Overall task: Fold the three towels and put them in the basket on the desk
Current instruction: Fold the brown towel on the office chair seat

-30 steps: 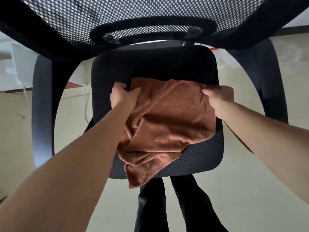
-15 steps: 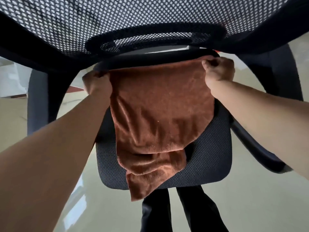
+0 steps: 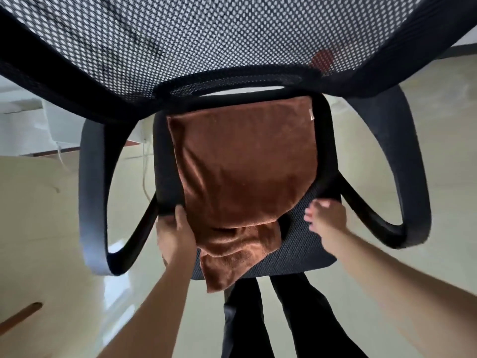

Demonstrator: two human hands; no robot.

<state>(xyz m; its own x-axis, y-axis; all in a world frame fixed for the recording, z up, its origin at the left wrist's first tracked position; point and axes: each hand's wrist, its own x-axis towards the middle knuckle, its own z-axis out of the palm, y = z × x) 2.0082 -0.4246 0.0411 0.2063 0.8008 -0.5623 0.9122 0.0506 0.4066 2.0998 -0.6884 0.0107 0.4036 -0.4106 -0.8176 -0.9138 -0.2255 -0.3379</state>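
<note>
Head view. The office chair [image 3: 309, 257] fills the field, and its mesh backrest [image 3: 232, 34] overhangs the seat. The brown towel [image 3: 245, 164] lies on the seat: its far edge is now straight against the seat's rear, its body flat, and its near end is still rumpled and hanging over the front lip. Half a second ago both hands held the far corners up at the rear; both have since let go and come back to the near end. The left hand [image 3: 175, 236] sits at the towel's near left edge with its thumb upright and its fingers hidden under the cloth, so its grip cannot be told. The right hand [image 3: 326, 218], blurred, is spread and empty just beside the right edge. A small label [image 3: 311, 115] marks the far right corner. Judged stage: spreading nearly done, no fold made; no basket in view.
</note>
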